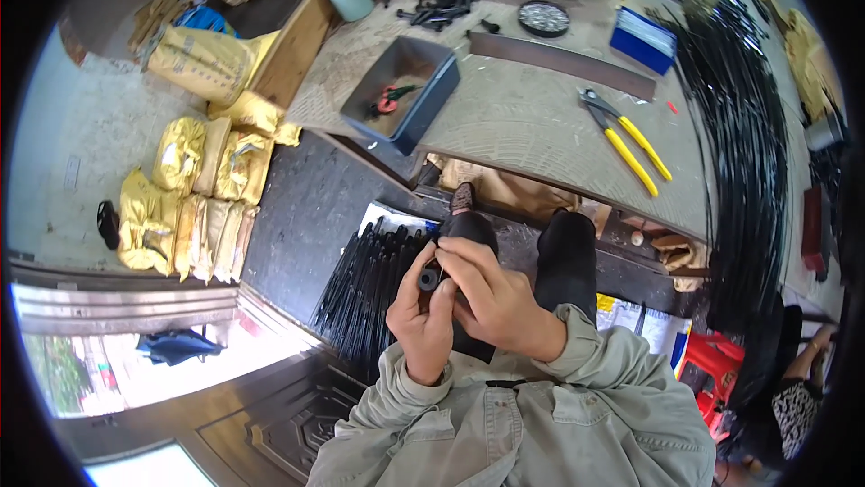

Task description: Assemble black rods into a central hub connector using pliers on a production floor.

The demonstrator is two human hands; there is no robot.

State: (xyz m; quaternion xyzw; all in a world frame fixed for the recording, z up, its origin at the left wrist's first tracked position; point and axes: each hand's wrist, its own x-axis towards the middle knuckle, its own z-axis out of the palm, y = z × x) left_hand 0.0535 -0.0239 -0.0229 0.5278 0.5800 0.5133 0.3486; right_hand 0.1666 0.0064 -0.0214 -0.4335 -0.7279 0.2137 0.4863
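Observation:
In front of my lap, my left hand has its thumb and fingers closed round a small dark tube-like piece whose round end shows a ring. My right hand meets it from the other side, its fingers bent over the upper part of the same piece. Most of the piece is hidden by the fingers, so its length and exact kind do not show. Just left of my hands, a thick bundle of black rods lies on the floor side.
On the bench are a grey bin holding a red-handled tool, yellow-handled pliers, a blue box, a round dish and black parts. Long black strips hang at right. Yellow sacks stand left.

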